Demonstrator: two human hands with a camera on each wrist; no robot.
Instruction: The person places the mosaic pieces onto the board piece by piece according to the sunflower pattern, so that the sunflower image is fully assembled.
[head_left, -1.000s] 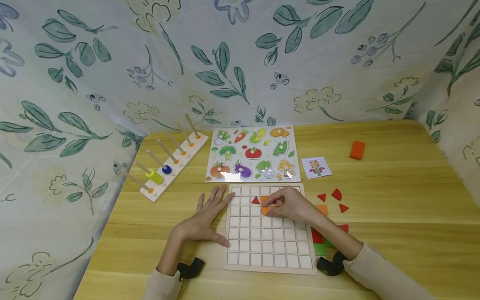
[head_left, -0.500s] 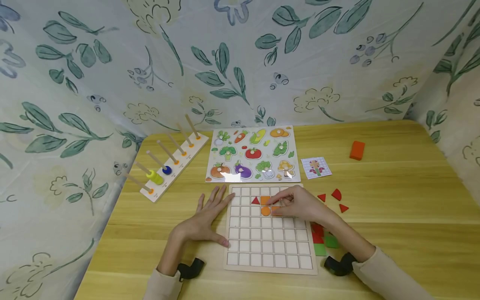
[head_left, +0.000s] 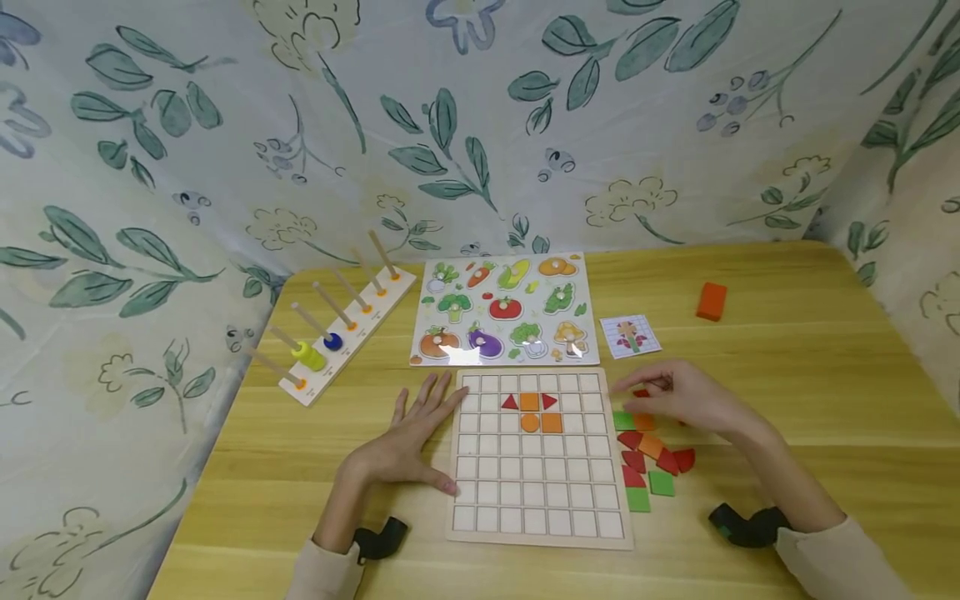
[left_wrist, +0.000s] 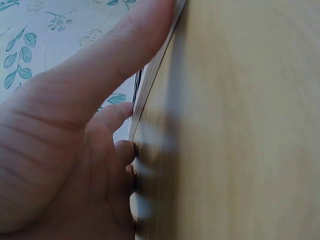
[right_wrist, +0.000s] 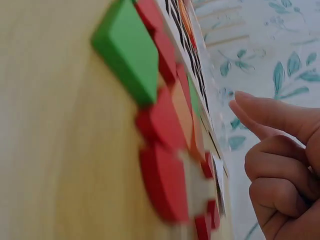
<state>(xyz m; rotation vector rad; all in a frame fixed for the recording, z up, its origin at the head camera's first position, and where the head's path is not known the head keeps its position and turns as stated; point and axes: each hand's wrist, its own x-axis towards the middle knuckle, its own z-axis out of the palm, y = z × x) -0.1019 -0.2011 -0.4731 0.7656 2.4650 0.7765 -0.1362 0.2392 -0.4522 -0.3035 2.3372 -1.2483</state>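
A wooden grid board (head_left: 512, 471) lies in front of me. On it sit two red triangles (head_left: 510, 402), two orange squares (head_left: 529, 402) and an orange circle (head_left: 530, 423). My left hand (head_left: 405, 442) is spread flat on the table, thumb and forefinger touching the board's left edge; the left wrist view shows the thumb (left_wrist: 115, 60) against that edge. My right hand (head_left: 686, 400) hovers beyond the board's right side, above loose pieces, with nothing seen in its fingers. Among these are red quarter circles (right_wrist: 165, 185), green squares (right_wrist: 127, 50) and orange pieces (head_left: 650, 447).
Behind the board lies a vegetable knob puzzle (head_left: 506, 308). A pattern card (head_left: 631, 336) is to its right, and an orange-red block (head_left: 712, 301) farther right. At the left stands a peg rack (head_left: 348, 333) with yellow and blue rings. A patterned cloth (head_left: 480, 125) hangs behind the table.
My right hand has moved right, off the board to above the loose pieces. A red triangle right of the upper orange square is now uncovered. My left hand has stayed put.
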